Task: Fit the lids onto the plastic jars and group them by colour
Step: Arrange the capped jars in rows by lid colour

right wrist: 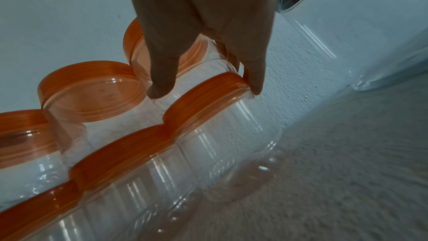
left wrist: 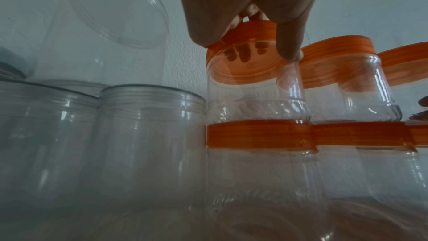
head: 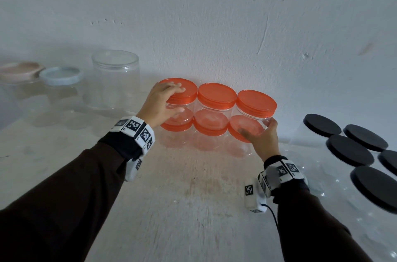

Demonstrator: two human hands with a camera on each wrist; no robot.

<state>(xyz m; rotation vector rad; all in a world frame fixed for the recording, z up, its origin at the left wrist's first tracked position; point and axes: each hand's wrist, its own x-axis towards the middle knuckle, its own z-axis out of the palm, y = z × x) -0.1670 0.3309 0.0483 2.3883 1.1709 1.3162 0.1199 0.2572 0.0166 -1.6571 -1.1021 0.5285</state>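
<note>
Orange-lidded jars stacked two rows high against the wall, a hand at each end of the top row.

Six clear jars with orange lids (head: 216, 94) stand in two tiers of three on the pale surface (head: 182, 197), touching side by side, close to the white wall (head: 214, 14). Left hand (head: 163, 104) grips the upper left jar (left wrist: 252, 87): fingers (head: 177, 89) lie curled over the lid's top, thumb on the clear side. Right hand (head: 261, 136) holds the upper right jar (head: 254, 111), fingers curled narrow around its clear body below the lid. To the left: a tall clear jar (head: 115, 81) without a lid, a light-blue-lidded jar (head: 61, 76), a pink lid (head: 20, 70). To the right: a cluster of black-lidded jars (head: 350, 150), well apart from the orange group.
</note>
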